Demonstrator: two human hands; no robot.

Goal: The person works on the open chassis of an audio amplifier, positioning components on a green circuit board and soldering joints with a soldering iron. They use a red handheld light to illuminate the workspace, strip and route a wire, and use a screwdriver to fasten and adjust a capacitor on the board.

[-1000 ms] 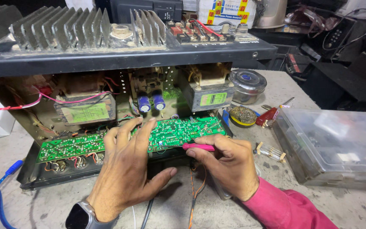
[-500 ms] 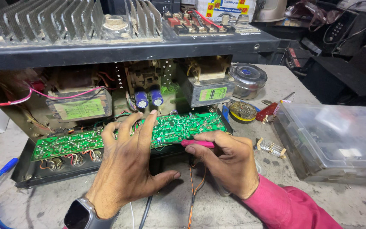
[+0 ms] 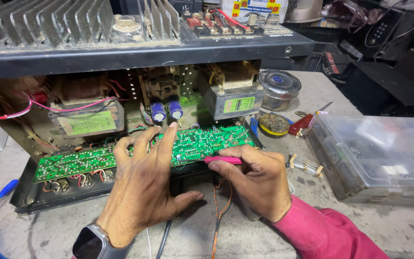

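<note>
- A green circuit board [image 3: 140, 152] is lying along the open front of a black amplifier chassis [image 3: 135, 52], solder side up, tilting slightly down towards the left.
- The left hand [image 3: 144, 184] is resting on the middle of the board, fingers spread and flat against it, gripping nothing; the thumb is pointing right over the chassis's lower edge.
- The right hand [image 3: 259, 180] is sitting just right of the left, pinching a slim pink tool [image 3: 222, 159] between thumb and fingers; the tool is lying sideways along the board's near edge, its tip hidden.
- A smartwatch [image 3: 92, 242] is showing on the left wrist, and a pink sleeve [image 3: 327, 230] is covering the right forearm.
- Orange wires [image 3: 219, 211] are trailing from under the board between the two hands, down across the grey worktop [image 3: 398, 225].
- Two blue capacitors [image 3: 166, 110] are standing just behind the board, between two transformers.
- A clear plastic box [image 3: 374, 153] is sitting well to the right, near a red-handled screwdriver [image 3: 305, 122] and a round metal tin [image 3: 279, 88].
</note>
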